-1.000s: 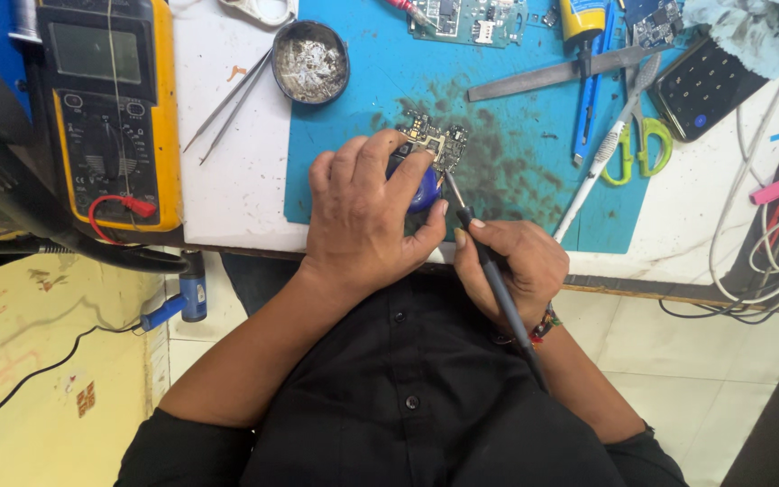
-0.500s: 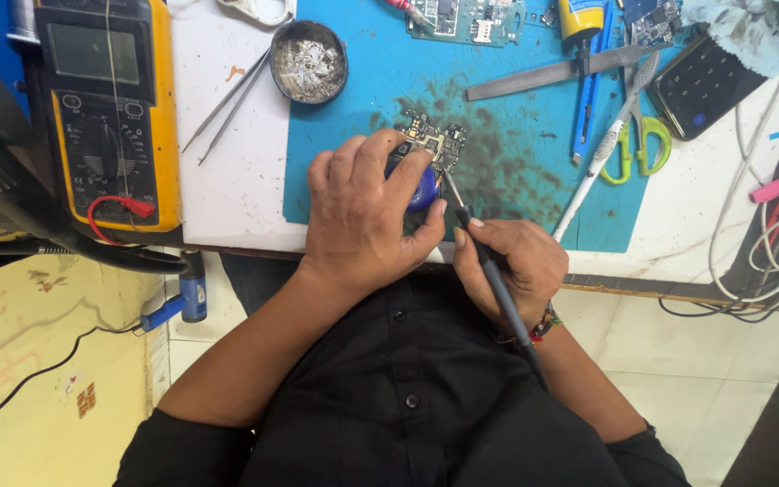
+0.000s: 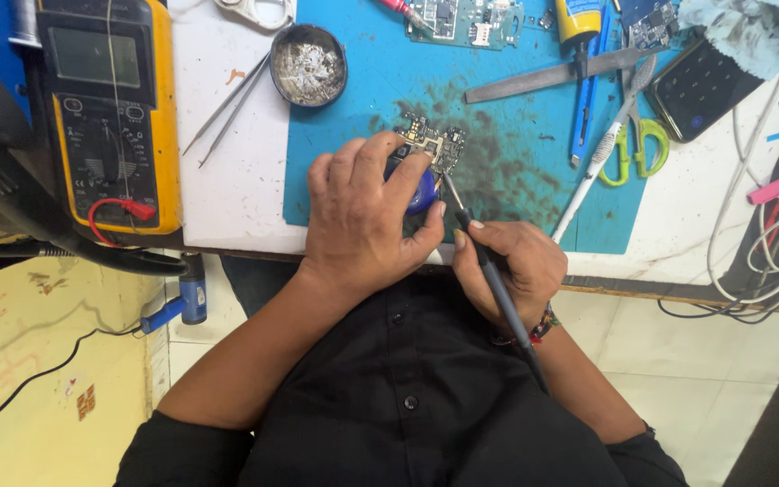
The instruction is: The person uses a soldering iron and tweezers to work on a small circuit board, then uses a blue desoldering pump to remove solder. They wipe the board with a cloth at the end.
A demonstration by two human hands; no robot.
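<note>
Two hands (image 3: 367, 221), one circuit board (image 3: 433, 142), perhaps one soldering iron (image 3: 489, 271).

The white tabletop (image 3: 236, 194) carries a blue work mat (image 3: 516, 194), a yellow multimeter (image 3: 110, 108), tweezers (image 3: 227, 108), a round tin (image 3: 308, 65) and white cables (image 3: 768, 225).

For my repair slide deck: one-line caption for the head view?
Left hand steadies a small circuit board on a blue mat while the right hand applies a soldering iron.

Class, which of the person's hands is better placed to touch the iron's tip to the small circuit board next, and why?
Right hand: it grips the soldering iron, tip at the circuit board. Left hand steadies the board.
</note>
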